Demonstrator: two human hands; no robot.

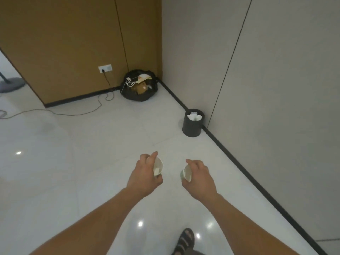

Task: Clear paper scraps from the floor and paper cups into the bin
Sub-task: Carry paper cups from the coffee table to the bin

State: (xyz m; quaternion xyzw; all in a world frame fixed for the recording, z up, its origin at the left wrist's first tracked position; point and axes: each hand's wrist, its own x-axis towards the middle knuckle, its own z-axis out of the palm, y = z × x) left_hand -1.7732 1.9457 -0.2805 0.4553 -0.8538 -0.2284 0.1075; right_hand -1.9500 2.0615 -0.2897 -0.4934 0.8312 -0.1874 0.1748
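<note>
Both hands were held out in front, each curled round a paper cup: left hand [144, 174] on the left cup [158, 167], right hand [200, 176] on the right cup [186, 174]. Cup mouths were tipped inward, toward each other. A pale scrap-like patch was seen inside the left cup; contents of the right cup could not be made out. The bin [193, 126] was set ahead and to the right, against the wall, well apart from the hands. Crumpled white paper [194, 115] was seen in it. No loose scraps were spotted on the visible floor [92, 144]. Judged: pickup done, both cups yet to be dropped. A black bag [139, 92] of mixed rubbish was noted in the far corner.
</note>
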